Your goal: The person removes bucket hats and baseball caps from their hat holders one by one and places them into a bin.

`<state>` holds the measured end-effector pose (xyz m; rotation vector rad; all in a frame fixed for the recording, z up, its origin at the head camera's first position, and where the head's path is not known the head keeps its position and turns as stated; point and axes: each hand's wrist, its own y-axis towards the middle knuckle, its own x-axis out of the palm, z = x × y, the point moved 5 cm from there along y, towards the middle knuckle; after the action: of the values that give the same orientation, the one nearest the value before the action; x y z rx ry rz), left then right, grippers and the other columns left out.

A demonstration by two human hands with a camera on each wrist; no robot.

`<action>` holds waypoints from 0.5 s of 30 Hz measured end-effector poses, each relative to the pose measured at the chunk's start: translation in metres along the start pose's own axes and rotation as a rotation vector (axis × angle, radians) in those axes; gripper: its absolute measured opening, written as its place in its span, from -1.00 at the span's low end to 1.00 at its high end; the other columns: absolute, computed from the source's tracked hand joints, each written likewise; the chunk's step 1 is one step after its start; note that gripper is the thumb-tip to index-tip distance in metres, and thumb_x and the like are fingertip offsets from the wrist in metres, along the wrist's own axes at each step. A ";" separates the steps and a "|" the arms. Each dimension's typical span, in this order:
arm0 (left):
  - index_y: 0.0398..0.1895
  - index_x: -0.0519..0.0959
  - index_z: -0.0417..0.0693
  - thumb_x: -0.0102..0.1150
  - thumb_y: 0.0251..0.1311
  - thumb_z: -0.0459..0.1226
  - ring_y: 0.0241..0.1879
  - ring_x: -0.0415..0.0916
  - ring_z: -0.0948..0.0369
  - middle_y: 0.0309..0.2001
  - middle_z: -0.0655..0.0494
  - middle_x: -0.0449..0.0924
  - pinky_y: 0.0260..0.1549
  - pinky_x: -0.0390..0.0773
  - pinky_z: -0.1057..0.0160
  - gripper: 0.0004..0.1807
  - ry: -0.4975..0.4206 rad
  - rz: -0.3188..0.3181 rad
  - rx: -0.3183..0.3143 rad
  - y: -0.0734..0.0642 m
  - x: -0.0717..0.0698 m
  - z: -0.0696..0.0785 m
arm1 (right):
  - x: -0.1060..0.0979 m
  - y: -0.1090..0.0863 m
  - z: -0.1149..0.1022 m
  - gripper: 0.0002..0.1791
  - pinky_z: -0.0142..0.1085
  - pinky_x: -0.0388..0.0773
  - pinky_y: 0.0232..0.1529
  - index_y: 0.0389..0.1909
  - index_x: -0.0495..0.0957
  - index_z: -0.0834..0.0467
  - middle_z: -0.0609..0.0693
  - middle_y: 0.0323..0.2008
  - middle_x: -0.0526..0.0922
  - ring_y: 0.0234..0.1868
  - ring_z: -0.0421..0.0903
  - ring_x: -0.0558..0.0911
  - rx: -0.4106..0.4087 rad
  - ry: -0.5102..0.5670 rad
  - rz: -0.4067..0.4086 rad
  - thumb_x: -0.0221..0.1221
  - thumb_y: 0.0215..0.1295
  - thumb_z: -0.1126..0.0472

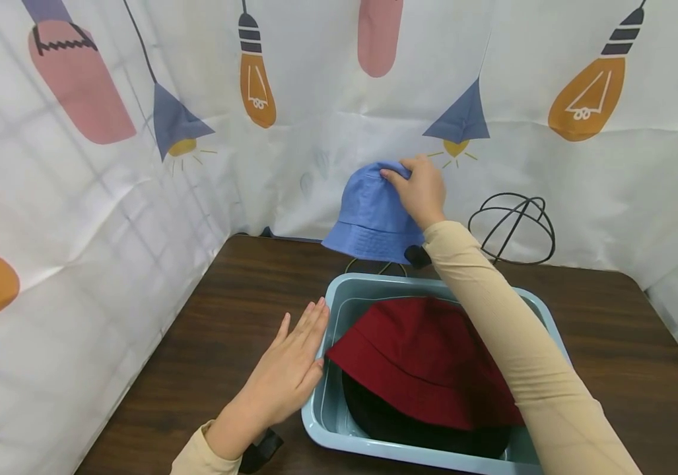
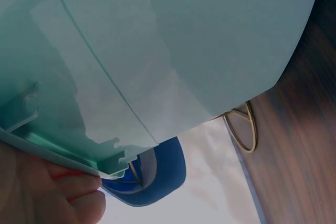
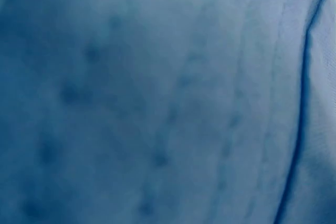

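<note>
A blue bucket hat (image 1: 365, 211) sits upright over a wire stand near the table's back edge; thin wire feet (image 1: 348, 265) show below its brim. My right hand (image 1: 420, 191) pinches the top right of its crown between thumb and fingers. In the right wrist view, stitched blue fabric (image 3: 131, 103) fills the frame. My left hand (image 1: 288, 369), fingers straight, rests against the left rim of a light blue basin (image 1: 368, 280). The left wrist view shows those fingers (image 2: 86, 203) at the rim. Inside the basin, a red bucket hat (image 1: 422, 363) lies over a black item (image 1: 380, 419), mostly hidden.
A bare black wire stand (image 1: 513, 226) stands at the back right of the dark wooden table (image 1: 226, 310). White cloth (image 1: 327, 79) with printed lamps and bulbs hangs behind and at the sides. My right forearm (image 1: 511, 330) crosses over the basin's right part.
</note>
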<state>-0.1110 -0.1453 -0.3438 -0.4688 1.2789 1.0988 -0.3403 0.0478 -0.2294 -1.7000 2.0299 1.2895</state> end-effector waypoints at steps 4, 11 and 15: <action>0.46 0.04 -0.27 -0.03 0.22 -0.25 0.46 -0.12 0.06 0.49 -0.04 -0.06 0.31 -0.09 -0.23 -0.26 0.002 -0.011 -0.003 0.000 0.000 0.000 | -0.003 0.001 0.004 -0.66 -0.07 0.42 -0.14 -0.28 0.60 0.30 0.21 -0.25 0.52 -0.18 0.11 0.50 0.017 0.014 -0.013 0.18 0.31 0.05; 0.46 0.04 -0.27 -0.05 0.23 -0.24 0.46 -0.13 0.05 0.49 -0.03 -0.08 0.32 -0.11 -0.22 -0.27 -0.007 -0.025 -0.010 0.000 0.000 -0.001 | -0.009 0.005 0.016 -0.67 -0.19 0.34 -0.26 -0.40 0.46 0.19 0.11 -0.37 0.52 -0.32 0.01 0.44 0.138 0.091 0.053 0.12 0.35 -0.01; 0.46 0.04 -0.26 -0.07 0.24 -0.24 0.46 -0.15 0.07 0.49 -0.02 -0.09 0.33 -0.12 -0.21 -0.28 -0.014 -0.022 -0.009 0.000 -0.001 -0.001 | -0.016 0.007 0.026 -0.65 -0.22 0.31 -0.25 -0.38 0.47 0.20 0.10 -0.35 0.52 -0.30 -0.02 0.43 0.222 0.136 0.127 0.12 0.34 -0.04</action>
<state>-0.1110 -0.1462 -0.3436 -0.4799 1.2546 1.0883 -0.3511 0.0776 -0.2316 -1.6196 2.2944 0.9605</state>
